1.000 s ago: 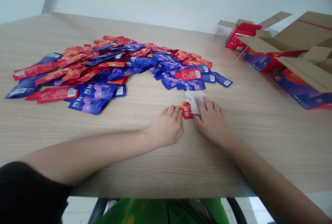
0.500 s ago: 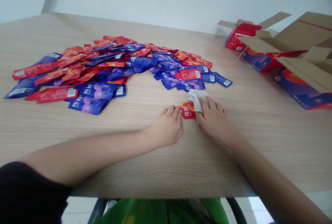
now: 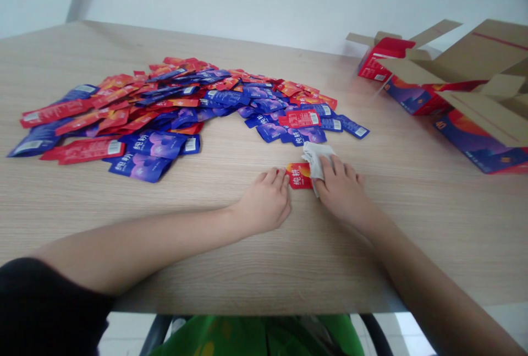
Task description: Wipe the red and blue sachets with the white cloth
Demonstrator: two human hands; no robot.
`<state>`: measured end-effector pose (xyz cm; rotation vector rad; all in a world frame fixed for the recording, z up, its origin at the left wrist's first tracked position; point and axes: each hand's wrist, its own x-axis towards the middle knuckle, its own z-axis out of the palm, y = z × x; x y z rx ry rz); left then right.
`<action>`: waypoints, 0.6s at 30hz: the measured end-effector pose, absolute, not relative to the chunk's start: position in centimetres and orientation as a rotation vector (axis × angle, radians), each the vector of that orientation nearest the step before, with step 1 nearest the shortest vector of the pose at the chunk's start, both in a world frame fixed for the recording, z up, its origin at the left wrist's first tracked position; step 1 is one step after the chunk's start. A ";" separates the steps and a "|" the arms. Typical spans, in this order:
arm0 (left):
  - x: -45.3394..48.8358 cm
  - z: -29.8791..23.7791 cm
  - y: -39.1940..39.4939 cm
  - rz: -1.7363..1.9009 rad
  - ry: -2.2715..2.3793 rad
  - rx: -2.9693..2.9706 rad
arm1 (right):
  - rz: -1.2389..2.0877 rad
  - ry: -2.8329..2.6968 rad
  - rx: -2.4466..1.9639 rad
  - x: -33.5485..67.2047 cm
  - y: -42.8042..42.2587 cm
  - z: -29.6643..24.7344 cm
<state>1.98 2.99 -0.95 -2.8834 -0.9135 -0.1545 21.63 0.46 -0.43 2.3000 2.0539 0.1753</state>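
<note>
A red sachet (image 3: 297, 177) with white characters lies flat on the wooden table (image 3: 231, 268) in front of me. My left hand (image 3: 267, 199) is closed, its fingertips pinching the sachet's left end. Over the sachet's right part, my right hand (image 3: 340, 185) presses a folded white cloth (image 3: 317, 157). The fingers of that hand rest on the cloth, and the sachet's right end is hidden beneath them. Just beyond the cloth lie blue sachets (image 3: 311, 135) at the edge of a big pile.
A wide pile of red and blue sachets (image 3: 165, 97) spreads across the table's left and middle. Open cardboard boxes (image 3: 474, 141) with raised flaps stand at the right, with a smaller red box (image 3: 374, 67) behind them. A white wall (image 3: 289, 4) rises at the back.
My right hand and the cloth have slid slightly to the right along the red sachet. The left hand stays in place on its left end.
</note>
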 end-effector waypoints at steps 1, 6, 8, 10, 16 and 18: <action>2.0 -1.0 3.0 -0.153 -0.913 -2.885 | 0.188 2.041 2.310 21.6 0.5 -0.5; 2.0 -0.7 3.1 -0.180 -0.888 -2.868 | 0.303 2.225 2.132 18.7 -0.6 -0.6; 2.0 -0.6 3.1 -0.180 -0.874 -2.891 | 0.290 2.304 2.060 17.8 -1.0 -0.5; 2.0 -0.5 3.1 -0.178 -0.869 -2.899 | 0.253 2.317 2.055 17.8 -1.1 -0.3; 2.0 -0.8 3.0 -0.154 -0.900 -2.872 | 0.175 2.078 2.278 20.9 0.1 -0.1; 2.0 -0.8 3.0 -0.145 -0.901 -2.868 | 0.200 2.072 2.296 20.7 0.2 -0.3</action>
